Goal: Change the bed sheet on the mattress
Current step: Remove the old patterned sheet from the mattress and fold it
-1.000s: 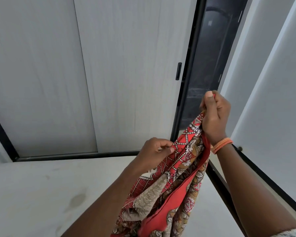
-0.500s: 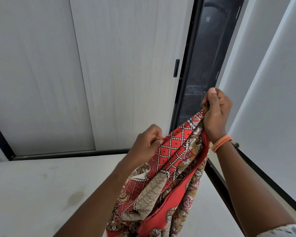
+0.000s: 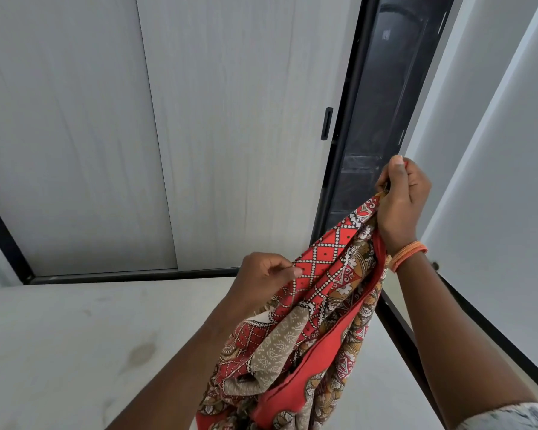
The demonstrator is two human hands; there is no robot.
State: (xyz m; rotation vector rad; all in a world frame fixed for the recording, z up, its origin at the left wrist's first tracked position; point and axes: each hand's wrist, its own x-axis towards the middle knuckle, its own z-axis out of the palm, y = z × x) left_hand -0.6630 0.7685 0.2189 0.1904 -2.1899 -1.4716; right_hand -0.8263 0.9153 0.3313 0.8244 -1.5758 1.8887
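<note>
Now the hands have drawn further apart along the sheet (image 3: 317, 308): the right hand (image 3: 401, 203) has lifted toward 2 o'clock, pinching its edge, while the left hand (image 3: 263, 282) pinches it near centre. That reads as finding a hem to spread over the bare mattress (image 3: 75, 352), at 8 o'clock. Count: one sheet, one mattress, two hands, one bangle (image 3: 408, 254).
</note>
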